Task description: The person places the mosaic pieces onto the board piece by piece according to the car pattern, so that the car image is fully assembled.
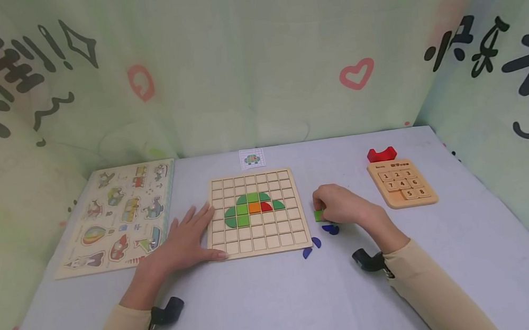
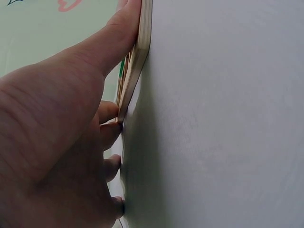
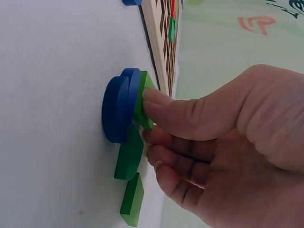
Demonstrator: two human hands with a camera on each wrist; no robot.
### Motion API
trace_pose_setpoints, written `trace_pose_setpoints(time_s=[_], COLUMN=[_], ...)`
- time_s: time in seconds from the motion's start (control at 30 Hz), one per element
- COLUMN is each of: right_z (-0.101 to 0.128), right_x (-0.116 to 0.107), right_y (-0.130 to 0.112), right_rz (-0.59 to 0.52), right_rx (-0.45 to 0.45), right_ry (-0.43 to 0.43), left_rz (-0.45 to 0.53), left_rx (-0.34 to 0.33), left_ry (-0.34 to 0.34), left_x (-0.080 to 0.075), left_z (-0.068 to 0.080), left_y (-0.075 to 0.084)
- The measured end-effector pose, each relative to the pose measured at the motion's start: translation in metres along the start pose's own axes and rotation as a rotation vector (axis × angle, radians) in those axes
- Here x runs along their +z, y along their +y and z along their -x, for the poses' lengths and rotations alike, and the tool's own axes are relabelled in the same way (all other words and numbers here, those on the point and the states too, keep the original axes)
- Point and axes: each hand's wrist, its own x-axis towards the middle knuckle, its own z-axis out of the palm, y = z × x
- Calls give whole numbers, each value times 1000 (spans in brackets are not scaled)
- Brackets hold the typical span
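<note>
A wooden grid board (image 1: 262, 239) lies mid-table. On it sit light green squares (image 1: 243, 220), dark green curved pieces (image 1: 278, 204), an orange square (image 1: 254, 207) and a red piece (image 1: 266, 206). My left hand (image 1: 181, 244) spreads its fingers along the board's left edge, the thumb touching the near left corner. Right of the board, my right hand (image 1: 345, 205) pinches a light green square block (image 3: 142, 102) between thumb and fingers, its far side partly hidden. Blue half-round blocks (image 3: 114, 109) lie against that block. Beneath the fingers are a dark green curved block (image 3: 129, 154) and another light green block (image 3: 133, 199).
Two more blue pieces (image 1: 307, 253) lie by the board's near right corner. A small pattern card (image 1: 251, 159) is behind the board. A picture puzzle board (image 1: 121, 221) lies left; a wooden number board (image 1: 402, 183) and a red object (image 1: 382, 154) are at right.
</note>
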Motion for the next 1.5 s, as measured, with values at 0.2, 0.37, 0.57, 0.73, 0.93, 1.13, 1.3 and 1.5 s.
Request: trace_pose_setpoints(time_s=[0.2, 0.37, 0.57, 0.73, 0.93, 1.13, 1.3, 1.5], right_z=[-1, -2, -6, -12, -20, -30, -38, -45], right_x=[1, 0, -2, -2, 0, 7, 14, 24], right_y=[-1, -1, -6, -19, -39, -55, -66, -82], right_rz=[-31, -40, -85, -108, -151, -168, -167, -178], right_rx=[-19, -56, -85, -142, -222, -246, -281, -344], right_ry=[-15, 26, 81, 158, 200, 176, 165, 159], left_rz=[7, 11, 18, 26, 29, 28, 31, 31], left_rx=[-7, -12, -1, 5, -8, -7, -6, -14], left_ry=[-1, -4, -4, -3, -5, -3, -11, -14], left_x=[1, 1, 2, 3, 2, 3, 3, 1], left_z=[0, 0, -3, -4, -2, -3, -4, -2], left_y=[-1, -2, -3, -4, -2, -3, -3, -2])
